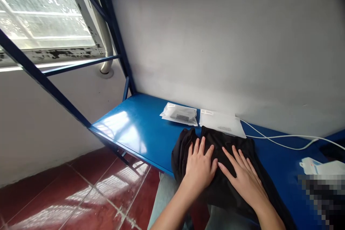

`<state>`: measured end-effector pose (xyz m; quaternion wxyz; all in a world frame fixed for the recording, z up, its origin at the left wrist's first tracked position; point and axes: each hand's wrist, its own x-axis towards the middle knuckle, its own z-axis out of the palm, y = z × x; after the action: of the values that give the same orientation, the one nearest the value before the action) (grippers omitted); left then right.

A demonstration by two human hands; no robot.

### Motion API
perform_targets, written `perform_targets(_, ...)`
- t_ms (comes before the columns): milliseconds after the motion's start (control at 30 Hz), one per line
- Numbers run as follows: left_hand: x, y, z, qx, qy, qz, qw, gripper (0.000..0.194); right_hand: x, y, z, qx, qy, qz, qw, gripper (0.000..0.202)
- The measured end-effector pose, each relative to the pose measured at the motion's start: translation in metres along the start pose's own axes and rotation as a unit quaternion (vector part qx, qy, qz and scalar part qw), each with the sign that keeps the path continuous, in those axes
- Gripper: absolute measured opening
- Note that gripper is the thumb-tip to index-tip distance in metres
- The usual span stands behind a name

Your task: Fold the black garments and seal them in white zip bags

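A black cloth [223, 190] lies on the blue table [151, 140], its near part hanging over the front edge above my legs. My left hand [201, 165] rests flat on the left part of the cloth, fingers spread. To its right, my right hand [242, 174] lies palm down on the same cloth, also with spread fingers. The two thumbs are close together near the cloth's middle. Neither hand grips anything. Just behind the cloth are two white packets, a smaller one [180, 113] on the left and a larger flat one [222, 123] on the right.
White cables [285, 137] run along the back right of the table. A white package [323, 167] lies at the right, beside a pixelated area. Blue metal bars [67, 106] frame the left side, below a window. The wall borders the table's back edge.
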<state>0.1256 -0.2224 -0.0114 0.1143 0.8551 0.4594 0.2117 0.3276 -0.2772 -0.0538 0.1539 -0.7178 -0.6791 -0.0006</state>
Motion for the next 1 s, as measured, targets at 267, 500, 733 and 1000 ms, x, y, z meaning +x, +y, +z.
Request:
perform_targets(267,-0.0037,-0.0011,0.0008,-0.012,0.019,-0.001,1.000,0.054,-0.0017,-0.0019,-0.0006,0.016,-0.012,0.021,1.000,0.067)
perform_targets(500,-0.0037,-0.0018,0.0036,-0.002,0.026,-0.001,1.000,0.054,-0.0011,0.0021,0.0039,0.020,-0.004,0.015,1.000,0.060)
perform_targets(733,-0.0025,-0.0023,0.0050,-0.006,0.017,0.002,1.000,0.053,-0.0010,0.0023,0.0033,0.026,0.002,0.016,1.000,0.056)
perform_targets(1000,-0.0022,-0.0012,0.0048,-0.019,0.020,-0.001,1.000,0.053,-0.0013,0.0020,0.0043,0.024,-0.001,0.018,1.000,0.057)
